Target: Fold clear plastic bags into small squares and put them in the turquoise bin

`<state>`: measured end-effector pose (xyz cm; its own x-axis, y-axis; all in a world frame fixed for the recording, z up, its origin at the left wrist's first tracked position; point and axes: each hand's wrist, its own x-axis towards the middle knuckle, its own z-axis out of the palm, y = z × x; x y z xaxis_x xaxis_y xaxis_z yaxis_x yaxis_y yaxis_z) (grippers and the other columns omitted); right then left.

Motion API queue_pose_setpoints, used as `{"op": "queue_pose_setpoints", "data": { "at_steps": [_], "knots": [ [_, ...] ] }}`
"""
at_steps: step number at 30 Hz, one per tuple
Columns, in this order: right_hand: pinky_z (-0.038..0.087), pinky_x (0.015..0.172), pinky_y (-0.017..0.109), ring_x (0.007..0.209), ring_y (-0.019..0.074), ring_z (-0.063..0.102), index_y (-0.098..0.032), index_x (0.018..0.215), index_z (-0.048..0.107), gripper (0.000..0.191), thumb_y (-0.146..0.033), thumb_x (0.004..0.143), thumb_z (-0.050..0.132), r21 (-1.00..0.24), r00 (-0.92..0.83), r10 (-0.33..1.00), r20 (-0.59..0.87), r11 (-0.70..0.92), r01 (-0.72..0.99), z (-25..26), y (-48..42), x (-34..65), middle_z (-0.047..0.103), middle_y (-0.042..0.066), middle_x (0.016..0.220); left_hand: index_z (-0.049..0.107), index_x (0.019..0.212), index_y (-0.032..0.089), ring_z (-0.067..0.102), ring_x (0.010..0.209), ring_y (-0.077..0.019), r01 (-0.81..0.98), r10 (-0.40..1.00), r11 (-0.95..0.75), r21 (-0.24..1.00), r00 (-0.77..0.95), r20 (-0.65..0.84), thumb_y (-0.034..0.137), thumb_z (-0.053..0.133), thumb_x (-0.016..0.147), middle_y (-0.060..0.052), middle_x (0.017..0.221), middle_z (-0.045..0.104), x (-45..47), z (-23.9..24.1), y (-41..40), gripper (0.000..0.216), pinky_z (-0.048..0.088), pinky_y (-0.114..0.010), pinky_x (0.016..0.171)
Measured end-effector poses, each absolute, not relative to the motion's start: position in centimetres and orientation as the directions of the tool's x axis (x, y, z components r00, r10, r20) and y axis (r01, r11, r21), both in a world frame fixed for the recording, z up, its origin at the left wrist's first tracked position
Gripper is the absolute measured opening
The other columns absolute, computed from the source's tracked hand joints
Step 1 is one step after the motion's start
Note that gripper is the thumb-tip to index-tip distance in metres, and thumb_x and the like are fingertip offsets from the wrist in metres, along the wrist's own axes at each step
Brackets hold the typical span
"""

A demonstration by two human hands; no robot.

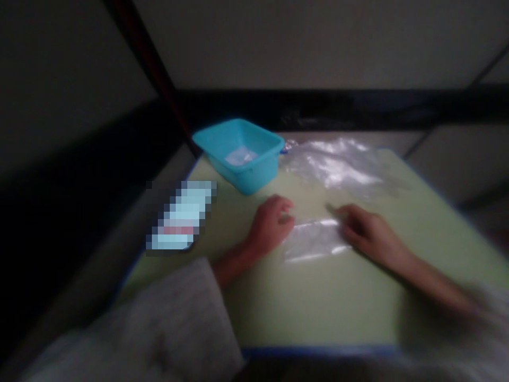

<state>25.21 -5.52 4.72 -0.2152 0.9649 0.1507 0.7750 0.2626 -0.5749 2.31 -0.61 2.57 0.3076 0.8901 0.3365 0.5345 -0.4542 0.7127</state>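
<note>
A small clear plastic bag [312, 241] lies flat on the table between my hands, with bright glints along its upper and lower edges. My left hand [272, 223] is at the bag's upper left corner, fingers curled and a gap showing between fingertips and thumb. I see nothing in that gap. At the other end, my right hand [363, 231] has its fingers bent together over the bag's right edge and covers that part. The picture is dim and blurred, so the exact finger contact is hard to make out.
A turquoise plastic basin [260, 178] stands at the back left, with clear plastic pieces [242, 155] inside. Beside it lies a pile of clear plastic bags [338, 164]. A phone-like, pixelated object [183, 217] rests at the left of the pale green, blue-edged table [318, 307].
</note>
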Motion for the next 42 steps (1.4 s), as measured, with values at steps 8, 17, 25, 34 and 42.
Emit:
{"op": "queue_pose_setpoints", "data": {
  "at_steps": [8, 17, 25, 34, 42],
  "knots": [
    [0.036, 0.043, 0.022, 0.052, 0.0118, 0.046, -0.021, 0.091, 0.047, 0.013, -0.033, 0.088, 0.049, -0.885, -0.124, 0.989, 0.079, 0.127, 0.447, 5.2, -5.8, 25.8, 0.053, -0.002, 0.066, 0.05, 0.125, 0.01, 0.041, 0.126, -0.0263, 0.271, 0.413, -0.884, 0.382, 0.836, 0.362, 0.035, 0.05, 0.086, -0.016, 0.136, 0.047, 2.6, 3.9, -2.9, 0.046, 0.029, -0.041, 0.107],
    [0.032, 0.039, 0.02, 0.046, 0.0092, 0.043, -0.022, 0.094, 0.044, 0.017, -0.038, 0.092, 0.044, -0.932, -0.205, 0.978, 0.046, 0.116, 0.345, 5.3, -6.0, 25.3, 0.051, -0.004, 0.064, 0.029, 0.142, 0.019, 0.026, 0.139, -0.0214, 0.25, 0.337, -0.894, 0.372, 0.922, 0.19, 0.04, 0.043, 0.091, -0.009, 0.15, 0.028, 2.5, 2.9, -2.7, 0.057, 0.019, -0.041, 0.113],
    [0.029, 0.038, 0.019, 0.046, 0.0083, 0.041, -0.021, 0.092, 0.045, 0.017, -0.037, 0.094, 0.042, -0.899, -0.27, 0.958, 0.097, 0.2, 0.39, 5.2, -6.2, 25.3, 0.047, -0.005, 0.062, 0.034, 0.14, 0.017, 0.027, 0.138, -0.0217, 0.242, 0.314, -0.915, 0.324, 0.929, 0.194, 0.037, 0.043, 0.092, -0.011, 0.147, 0.036, 2.7, 3.0, -2.8, 0.053, 0.02, -0.041, 0.113],
    [0.034, 0.039, 0.02, 0.045, 0.0098, 0.044, -0.02, 0.092, 0.046, 0.019, -0.038, 0.094, 0.04, -0.852, -0.312, 0.945, 0.101, 0.243, 0.463, 5.0, -6.0, 25.6, 0.048, -0.005, 0.058, 0.034, 0.14, 0.015, 0.026, 0.138, -0.0227, 0.242, 0.303, -0.923, 0.298, 0.936, 0.179, 0.036, 0.042, 0.092, -0.012, 0.146, 0.037, 2.8, 3.0, -2.8, 0.053, 0.02, -0.042, 0.113],
    [0.049, 0.088, 0.042, 0.103, 0.0259, 0.06, -0.016, 0.118, 0.055, 0.032, -0.029, 0.093, 0.039, -0.386, -0.462, 0.842, 0.28, 0.539, 0.749, 5.3, -6.3, 25.7, 0.063, 0.014, 0.114, 0.034, 0.14, 0.018, 0.026, 0.139, -0.0211, 0.267, 0.322, -0.921, 0.285, 0.932, 0.169, 0.037, 0.043, 0.092, -0.01, 0.148, 0.034, 2.8, 3.0, -2.8, 0.053, 0.017, -0.039, 0.114]
  ]
}}
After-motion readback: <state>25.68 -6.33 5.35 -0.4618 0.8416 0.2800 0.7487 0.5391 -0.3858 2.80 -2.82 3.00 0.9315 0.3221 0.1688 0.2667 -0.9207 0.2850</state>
